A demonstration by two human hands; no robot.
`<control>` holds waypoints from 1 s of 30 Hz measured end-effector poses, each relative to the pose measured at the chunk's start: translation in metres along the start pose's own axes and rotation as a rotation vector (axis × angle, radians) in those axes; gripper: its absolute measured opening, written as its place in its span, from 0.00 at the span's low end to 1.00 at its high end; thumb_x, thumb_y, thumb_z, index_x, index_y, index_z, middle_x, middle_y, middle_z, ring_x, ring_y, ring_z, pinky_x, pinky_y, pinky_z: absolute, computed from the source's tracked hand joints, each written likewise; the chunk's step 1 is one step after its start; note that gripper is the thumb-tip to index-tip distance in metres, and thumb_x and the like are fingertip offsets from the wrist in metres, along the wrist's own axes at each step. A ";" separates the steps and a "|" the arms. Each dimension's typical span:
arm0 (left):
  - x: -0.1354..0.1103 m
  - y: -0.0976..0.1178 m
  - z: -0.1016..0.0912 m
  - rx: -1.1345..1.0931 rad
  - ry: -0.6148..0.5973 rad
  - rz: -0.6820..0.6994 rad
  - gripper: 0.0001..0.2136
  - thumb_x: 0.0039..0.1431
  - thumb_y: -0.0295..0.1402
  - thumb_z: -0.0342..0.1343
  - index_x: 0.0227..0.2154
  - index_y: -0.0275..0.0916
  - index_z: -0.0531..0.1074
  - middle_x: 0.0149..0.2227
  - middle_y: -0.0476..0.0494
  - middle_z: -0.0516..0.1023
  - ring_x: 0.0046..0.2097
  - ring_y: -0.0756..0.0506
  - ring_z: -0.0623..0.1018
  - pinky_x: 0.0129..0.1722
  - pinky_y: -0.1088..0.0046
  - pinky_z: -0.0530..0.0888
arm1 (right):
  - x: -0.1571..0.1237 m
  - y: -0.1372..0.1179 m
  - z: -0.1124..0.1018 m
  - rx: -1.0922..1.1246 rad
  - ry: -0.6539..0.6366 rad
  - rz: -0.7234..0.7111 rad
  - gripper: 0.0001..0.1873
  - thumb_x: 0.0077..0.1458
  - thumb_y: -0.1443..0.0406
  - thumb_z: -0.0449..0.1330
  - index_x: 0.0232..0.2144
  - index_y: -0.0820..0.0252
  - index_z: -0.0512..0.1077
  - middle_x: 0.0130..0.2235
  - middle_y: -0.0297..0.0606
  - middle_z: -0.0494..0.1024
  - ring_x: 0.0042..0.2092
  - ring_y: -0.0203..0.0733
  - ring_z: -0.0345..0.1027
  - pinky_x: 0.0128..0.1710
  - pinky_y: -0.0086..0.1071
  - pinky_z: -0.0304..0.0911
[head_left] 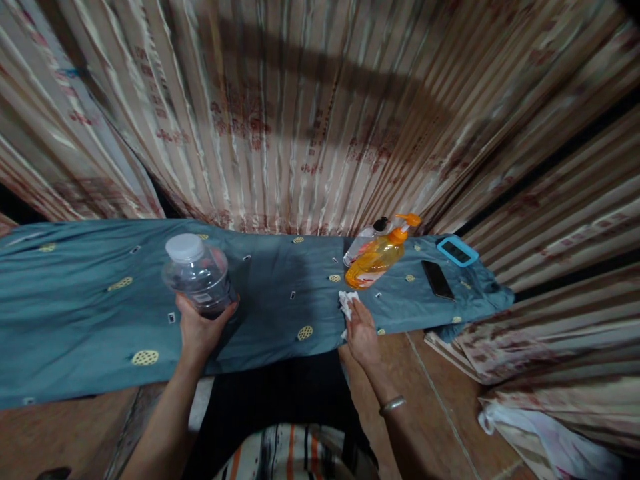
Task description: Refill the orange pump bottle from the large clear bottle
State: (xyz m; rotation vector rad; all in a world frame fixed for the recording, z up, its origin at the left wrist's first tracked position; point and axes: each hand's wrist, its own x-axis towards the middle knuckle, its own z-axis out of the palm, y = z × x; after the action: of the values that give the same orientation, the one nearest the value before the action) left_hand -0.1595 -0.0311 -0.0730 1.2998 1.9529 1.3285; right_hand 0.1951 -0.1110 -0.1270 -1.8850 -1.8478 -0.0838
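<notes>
My left hand (203, 325) is wrapped round the lower part of a clear plastic jar (203, 277) with a white screw lid (185, 247). The jar is nearly upright on the left half of the cloth; its contents are hard to make out. On the right, my right hand (361, 330) closes on a crumpled white tissue (347, 303) near the front edge of the cloth. Just beyond the tissue stands an orange pump bottle (376, 260), apart from my fingers. A clear bottle with a black cap (361, 245) is partly hidden behind it.
A teal cloth with yellow pineapples (270, 307) covers the long, narrow surface. Towards its right end lie a black phone (438, 279) and a blue-framed device (457, 251). Patterned curtains (295, 120) hang behind and to the right. Brown floor tiles (425, 393) show below.
</notes>
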 end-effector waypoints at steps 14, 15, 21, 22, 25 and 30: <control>0.001 -0.006 0.001 0.020 0.005 -0.017 0.53 0.33 0.49 0.71 0.62 0.34 0.55 0.56 0.25 0.74 0.57 0.26 0.78 0.54 0.48 0.77 | 0.126 -0.018 0.073 0.070 0.037 0.120 0.22 0.66 0.63 0.59 0.60 0.64 0.68 0.66 0.51 0.68 0.69 0.57 0.58 0.67 0.61 0.55; 0.000 -0.005 0.001 0.009 0.005 -0.006 0.53 0.33 0.49 0.71 0.62 0.34 0.55 0.56 0.25 0.74 0.57 0.27 0.78 0.54 0.49 0.77 | 0.140 -0.021 0.076 0.068 0.036 0.137 0.24 0.65 0.62 0.61 0.60 0.63 0.68 0.66 0.51 0.67 0.69 0.58 0.57 0.67 0.61 0.54; -0.001 -0.005 0.000 -0.020 -0.012 0.024 0.51 0.37 0.49 0.70 0.63 0.36 0.54 0.60 0.26 0.71 0.59 0.29 0.76 0.57 0.49 0.75 | 0.194 -0.085 0.098 0.059 -0.050 0.110 0.21 0.64 0.61 0.63 0.57 0.61 0.71 0.64 0.47 0.69 0.67 0.56 0.60 0.66 0.61 0.56; 0.000 -0.006 0.000 -0.020 -0.015 0.024 0.51 0.38 0.49 0.70 0.63 0.36 0.54 0.59 0.26 0.71 0.59 0.28 0.76 0.57 0.48 0.75 | 0.195 -0.104 0.102 0.065 -0.081 0.070 0.20 0.64 0.62 0.63 0.56 0.61 0.71 0.64 0.47 0.70 0.67 0.56 0.60 0.66 0.61 0.55; 0.001 -0.010 0.000 -0.010 -0.016 0.009 0.51 0.37 0.48 0.71 0.63 0.37 0.54 0.59 0.26 0.72 0.59 0.27 0.76 0.56 0.45 0.75 | 0.186 -0.162 0.109 0.098 -0.178 -0.098 0.18 0.66 0.64 0.60 0.56 0.62 0.72 0.63 0.47 0.71 0.69 0.54 0.59 0.68 0.59 0.53; 0.003 -0.015 0.003 -0.030 -0.001 0.019 0.53 0.35 0.48 0.72 0.63 0.37 0.54 0.58 0.28 0.72 0.60 0.27 0.76 0.58 0.44 0.74 | 0.137 -0.216 0.091 0.175 -0.310 -0.430 0.21 0.66 0.71 0.51 0.57 0.77 0.71 0.64 0.59 0.69 0.72 0.49 0.51 0.74 0.45 0.45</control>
State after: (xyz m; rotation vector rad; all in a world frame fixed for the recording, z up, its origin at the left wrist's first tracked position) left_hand -0.1653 -0.0291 -0.0866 1.3078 1.9169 1.3614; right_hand -0.0267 0.0415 -0.0901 -1.4193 -2.3606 0.2315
